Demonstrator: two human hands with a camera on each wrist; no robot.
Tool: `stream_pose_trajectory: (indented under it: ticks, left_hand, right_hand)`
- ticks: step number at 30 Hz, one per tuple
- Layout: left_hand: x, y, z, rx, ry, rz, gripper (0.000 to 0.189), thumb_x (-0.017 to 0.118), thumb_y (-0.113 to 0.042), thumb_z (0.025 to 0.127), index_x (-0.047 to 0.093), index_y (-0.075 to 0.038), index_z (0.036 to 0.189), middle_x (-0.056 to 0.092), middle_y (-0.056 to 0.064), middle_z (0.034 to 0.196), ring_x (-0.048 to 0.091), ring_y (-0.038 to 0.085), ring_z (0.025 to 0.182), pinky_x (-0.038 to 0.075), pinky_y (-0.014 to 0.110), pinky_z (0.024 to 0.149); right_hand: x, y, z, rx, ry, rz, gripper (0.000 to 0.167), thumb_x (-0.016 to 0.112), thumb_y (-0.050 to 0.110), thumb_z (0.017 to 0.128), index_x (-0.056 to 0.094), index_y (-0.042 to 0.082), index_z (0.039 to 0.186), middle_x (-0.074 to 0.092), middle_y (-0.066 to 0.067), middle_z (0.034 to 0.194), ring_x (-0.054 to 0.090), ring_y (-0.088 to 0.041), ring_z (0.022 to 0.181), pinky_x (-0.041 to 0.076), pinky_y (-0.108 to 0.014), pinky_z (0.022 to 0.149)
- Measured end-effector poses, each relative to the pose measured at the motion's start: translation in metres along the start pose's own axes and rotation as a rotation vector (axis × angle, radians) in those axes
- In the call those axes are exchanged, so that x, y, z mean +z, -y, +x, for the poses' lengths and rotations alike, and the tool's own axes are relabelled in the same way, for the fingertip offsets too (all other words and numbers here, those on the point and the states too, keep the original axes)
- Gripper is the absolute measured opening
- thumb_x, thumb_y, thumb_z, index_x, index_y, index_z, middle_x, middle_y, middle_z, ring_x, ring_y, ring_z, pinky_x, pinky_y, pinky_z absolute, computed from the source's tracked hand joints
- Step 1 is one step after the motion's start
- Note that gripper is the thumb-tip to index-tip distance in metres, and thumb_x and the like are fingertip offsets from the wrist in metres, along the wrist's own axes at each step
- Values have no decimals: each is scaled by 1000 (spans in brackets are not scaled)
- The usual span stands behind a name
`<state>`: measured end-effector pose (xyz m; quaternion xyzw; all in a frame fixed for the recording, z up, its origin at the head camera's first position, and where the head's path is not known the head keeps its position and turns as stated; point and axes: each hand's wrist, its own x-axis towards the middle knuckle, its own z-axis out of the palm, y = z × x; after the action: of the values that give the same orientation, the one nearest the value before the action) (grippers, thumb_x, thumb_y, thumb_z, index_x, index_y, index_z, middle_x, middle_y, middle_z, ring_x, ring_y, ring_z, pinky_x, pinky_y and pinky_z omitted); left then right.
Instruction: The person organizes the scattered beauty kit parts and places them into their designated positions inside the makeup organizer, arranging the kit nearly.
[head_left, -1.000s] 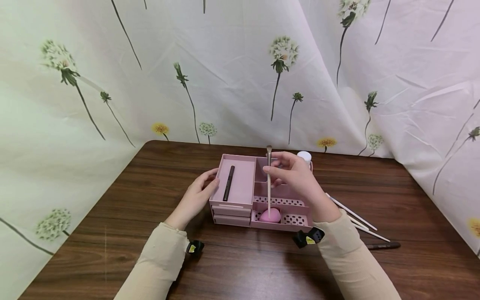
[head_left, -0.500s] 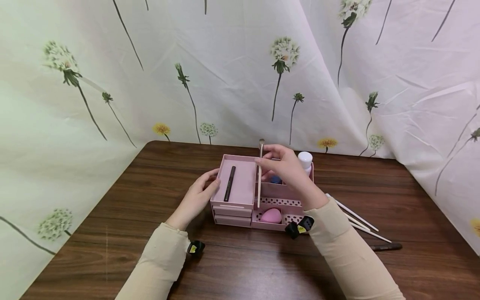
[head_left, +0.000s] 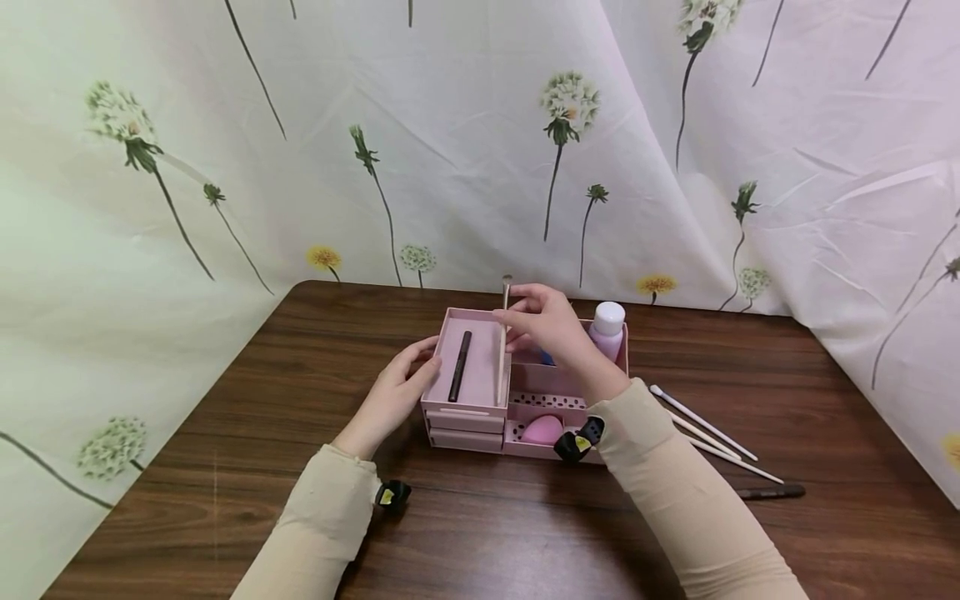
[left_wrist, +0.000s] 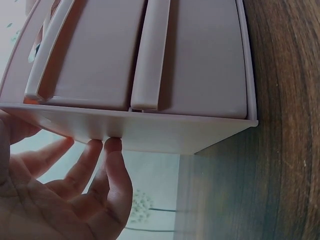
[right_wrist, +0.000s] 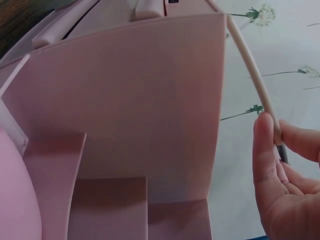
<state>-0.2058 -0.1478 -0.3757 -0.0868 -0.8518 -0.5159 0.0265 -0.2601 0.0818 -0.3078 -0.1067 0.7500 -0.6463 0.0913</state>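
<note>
My right hand [head_left: 542, 323] pinches a makeup brush [head_left: 502, 358] between thumb and fingers near its bristle end. The pale handle slants down over the right side of the top tray of a pink organizer [head_left: 515, 427]. In that tray lies a black pen-like tube [head_left: 460, 367]. My left hand [head_left: 393, 387] rests against the organizer's left side; in the left wrist view its fingertips [left_wrist: 114, 145] touch the side wall. A pink makeup sponge [head_left: 542, 430] sits in a front compartment. The right wrist view shows the brush handle [right_wrist: 252, 70] passing the organizer's upper edge.
A white-capped bottle [head_left: 608, 329] stands in the organizer's back right compartment, near a blue item [head_left: 547, 357]. Several brushes [head_left: 712, 433] lie on the wooden table [head_left: 262, 400] to the right, with a dark pen-like stick [head_left: 776, 492] nearer me. A floral cloth hangs behind.
My right hand has moved left with the brush, from above the sponge compartment to over the top tray. The bottle and blue item have come into fuller view. My left hand stays put.
</note>
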Motion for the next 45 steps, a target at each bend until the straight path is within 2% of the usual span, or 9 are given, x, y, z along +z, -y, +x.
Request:
stream_pose_trajectory:
  ticks: [3,17,23,34,45]
  left_hand:
    - [-1,0,0,-1,1,4,48,48,-29,105,45,-7,147,55,22,137,56,34,120,43,47,100]
    - [-1,0,0,-2,2,-6,48,48,-28,105,45,-7,147,55,22,137,56,34,120,44,46,99]
    - [0,0,0,-1,8,-4,48,47,-29,105,45,-7,148,54,22,138,56,35,121,43,48,101]
    - [0,1,0,-2,8,-18,47,48,-28,105,45,-7,147,55,21,135,56,32,119,43,43,98]
    - [0,0,0,-7,3,-15,47,48,-28,105,45,-8,147,55,21,136,56,32,119,43,44,98]
  right_hand:
    - [5,0,4,5,-3,-6,58,68,8,93,42,-2,144,62,-10,97,65,-12,62,59,-32,61]
    - [23,-10,9,41,1,-68,57,67,4,93,44,-2,144,61,-15,102,62,-13,56,58,-31,56]
    - [25,-11,7,46,14,-96,58,67,5,93,43,-3,145,61,-17,104,63,-13,54,58,-33,58]
    - [23,-15,6,19,42,-144,56,68,8,93,45,-3,143,68,-20,103,65,-14,56,59,-34,61]
    - [22,-19,4,-22,36,-71,52,69,7,91,51,0,139,67,-17,97,65,-15,56,59,-36,61]
